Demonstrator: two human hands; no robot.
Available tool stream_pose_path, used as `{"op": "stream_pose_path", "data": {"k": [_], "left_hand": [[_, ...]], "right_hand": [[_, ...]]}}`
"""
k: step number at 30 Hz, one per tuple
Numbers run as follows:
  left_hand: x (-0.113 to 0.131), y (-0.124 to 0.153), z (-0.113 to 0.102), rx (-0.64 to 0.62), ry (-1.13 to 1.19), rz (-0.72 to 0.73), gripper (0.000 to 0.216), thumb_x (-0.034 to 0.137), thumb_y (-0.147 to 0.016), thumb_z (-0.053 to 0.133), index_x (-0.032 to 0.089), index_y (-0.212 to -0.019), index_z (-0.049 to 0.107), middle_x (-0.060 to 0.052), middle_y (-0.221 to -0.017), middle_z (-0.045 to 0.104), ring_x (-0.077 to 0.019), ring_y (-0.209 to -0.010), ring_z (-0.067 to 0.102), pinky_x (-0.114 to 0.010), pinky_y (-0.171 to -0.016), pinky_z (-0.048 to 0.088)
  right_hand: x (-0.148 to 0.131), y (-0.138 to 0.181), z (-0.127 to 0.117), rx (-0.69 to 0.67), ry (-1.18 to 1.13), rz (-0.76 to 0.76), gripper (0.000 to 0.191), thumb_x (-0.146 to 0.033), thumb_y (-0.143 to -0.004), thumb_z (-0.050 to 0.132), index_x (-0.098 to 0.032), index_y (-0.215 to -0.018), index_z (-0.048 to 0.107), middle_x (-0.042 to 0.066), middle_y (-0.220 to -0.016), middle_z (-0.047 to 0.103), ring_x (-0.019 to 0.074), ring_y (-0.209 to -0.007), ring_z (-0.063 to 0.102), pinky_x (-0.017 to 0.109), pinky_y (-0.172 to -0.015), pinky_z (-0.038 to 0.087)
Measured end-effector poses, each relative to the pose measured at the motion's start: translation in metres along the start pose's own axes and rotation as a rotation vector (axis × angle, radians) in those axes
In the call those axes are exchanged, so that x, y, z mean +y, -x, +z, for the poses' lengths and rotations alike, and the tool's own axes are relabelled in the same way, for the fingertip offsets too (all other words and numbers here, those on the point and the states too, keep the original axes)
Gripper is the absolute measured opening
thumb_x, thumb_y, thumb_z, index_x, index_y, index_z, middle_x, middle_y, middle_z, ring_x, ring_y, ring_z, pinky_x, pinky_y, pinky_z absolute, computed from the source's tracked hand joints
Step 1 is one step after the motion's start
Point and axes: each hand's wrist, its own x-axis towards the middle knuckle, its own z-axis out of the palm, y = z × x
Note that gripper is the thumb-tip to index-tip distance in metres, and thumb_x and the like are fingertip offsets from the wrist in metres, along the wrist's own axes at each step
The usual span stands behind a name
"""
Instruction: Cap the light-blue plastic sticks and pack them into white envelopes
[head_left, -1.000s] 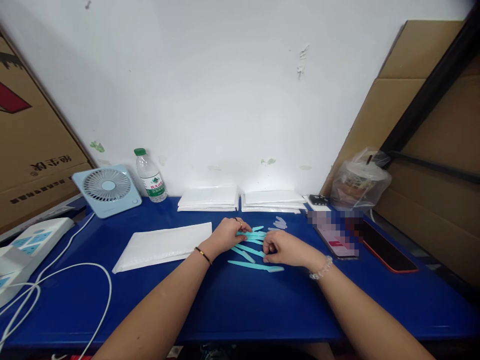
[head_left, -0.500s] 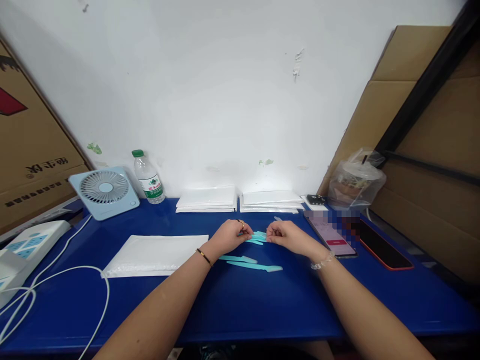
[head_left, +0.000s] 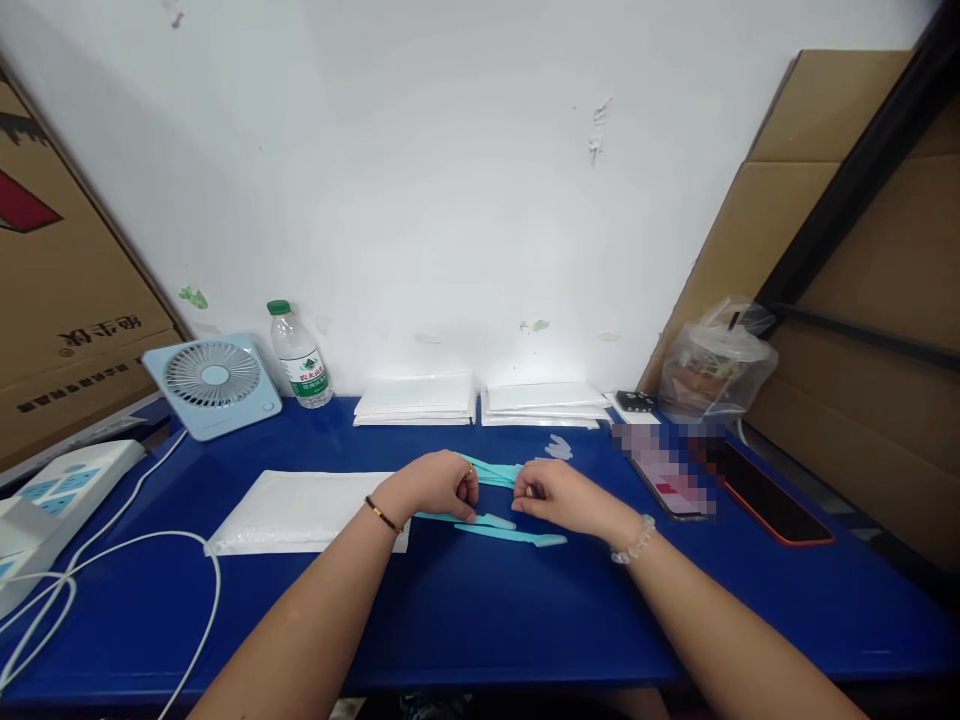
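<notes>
My left hand (head_left: 439, 483) is closed, its fingertips down on the handle of a turquoise eyebrow razor (head_left: 495, 522) that lies on the blue table. Just in front of that one lies a second eyebrow razor (head_left: 510, 535), its pale head pointing right. My right hand (head_left: 559, 494) is pinched on a bunch of turquoise eyebrow razors (head_left: 495, 472), whose handles stick out to the left. Behind the right hand, the pale translucent heads (head_left: 556, 448) fan out; the middle of the bunch is hidden by the fingers.
A white padded envelope (head_left: 300, 510) lies left of my hands. Two stacks of white envelopes (head_left: 415, 400) stand by the wall. Around them are a blue fan (head_left: 214, 385), a water bottle (head_left: 301, 360), a power strip (head_left: 75, 490), white cables, two phones (head_left: 776, 490) and a bagged cup (head_left: 716, 365).
My left hand has left the bunch and moved left and towards me, onto a loose razor. My right hand stays at the bunch, whose pale heads now show more.
</notes>
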Motion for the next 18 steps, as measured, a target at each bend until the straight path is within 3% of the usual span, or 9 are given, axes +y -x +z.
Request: {"op": "stream_pose_path", "data": {"k": [3, 6, 10, 14, 18], "left_hand": [[-0.001, 0.001, 0.000, -0.068, 0.029, -0.055, 0.012, 0.032, -0.065, 0.070, 0.022, -0.070, 0.069, 0.002, -0.065, 0.065, -0.0120, -0.056, 0.056, -0.021, -0.048, 0.033], [0.003, -0.004, 0.004, -0.003, 0.002, -0.010, 0.011, 0.033, -0.068, 0.068, 0.022, -0.071, 0.068, 0.002, -0.065, 0.065, -0.0124, -0.057, 0.056, -0.021, -0.049, 0.033], [0.008, -0.008, 0.006, 0.134, -0.110, 0.059, 0.011, 0.032, -0.074, 0.065, 0.022, -0.072, 0.067, 0.001, -0.070, 0.066, -0.0127, -0.062, 0.057, -0.023, -0.056, 0.036], [0.008, -0.011, 0.006, 0.254, -0.149, 0.049, 0.013, 0.034, -0.077, 0.062, 0.021, -0.077, 0.067, 0.000, -0.078, 0.066, -0.0146, -0.071, 0.058, -0.025, -0.065, 0.039], [0.005, -0.019, 0.018, 0.309, -0.124, 0.035, 0.015, 0.036, -0.077, 0.063, 0.022, -0.084, 0.066, -0.002, -0.096, 0.065, -0.0201, -0.095, 0.056, -0.029, -0.081, 0.040]], "right_hand": [[-0.006, -0.005, 0.012, -0.035, 0.026, -0.010, 0.019, -0.037, -0.076, 0.065, -0.018, -0.074, 0.065, 0.003, -0.074, 0.061, 0.0130, -0.064, 0.051, 0.022, -0.054, 0.033], [-0.007, -0.005, 0.014, -0.047, 0.033, 0.008, 0.015, -0.032, -0.075, 0.065, -0.018, -0.074, 0.065, 0.002, -0.072, 0.061, 0.0123, -0.062, 0.051, 0.022, -0.052, 0.032], [-0.001, 0.003, -0.001, -0.069, -0.005, 0.063, 0.013, -0.029, -0.078, 0.061, -0.017, -0.074, 0.064, 0.000, -0.065, 0.060, 0.0105, -0.056, 0.049, 0.021, -0.051, 0.033], [0.027, 0.011, -0.024, 0.061, -0.072, 0.154, 0.018, -0.033, -0.079, 0.057, -0.016, -0.078, 0.064, 0.003, -0.072, 0.064, 0.0132, -0.062, 0.055, 0.023, -0.055, 0.038], [0.058, 0.010, -0.035, 0.121, 0.002, 0.302, 0.017, -0.031, -0.077, 0.059, -0.016, -0.071, 0.064, 0.004, -0.068, 0.065, 0.0154, -0.062, 0.057, 0.025, -0.055, 0.039]]}}
